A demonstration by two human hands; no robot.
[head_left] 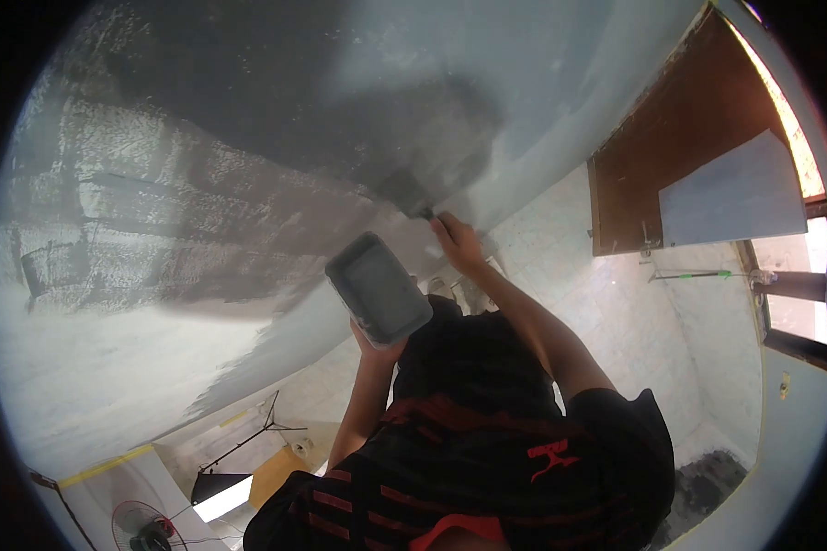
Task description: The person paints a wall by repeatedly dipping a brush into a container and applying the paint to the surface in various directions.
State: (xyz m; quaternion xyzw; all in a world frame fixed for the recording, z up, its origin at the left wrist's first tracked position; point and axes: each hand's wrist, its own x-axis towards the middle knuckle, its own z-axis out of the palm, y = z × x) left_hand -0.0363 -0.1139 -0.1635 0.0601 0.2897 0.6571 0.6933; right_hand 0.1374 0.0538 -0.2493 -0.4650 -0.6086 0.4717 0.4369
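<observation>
My right hand (458, 242) is closed around the handle of a flat, wide-bladed tool (404, 193), whose blade lies against the grey-coated wall (248, 83). Below and to the left, my left hand (377, 342) holds a grey rectangular tray (379, 289) from beneath; the tray hides part of its fingers. Grey residue coats the inside of the tray. On the wall, dark grey coating meets rough, streaky patches at the left and a lighter, bluish area at the upper right.
A brown door (689, 110) with a pale sheet on it stands at the right, near a window frame. A fan (147, 527), a black stand (265, 426) and a cardboard piece (279, 472) are at the lower left. Pale floor shows beyond my body.
</observation>
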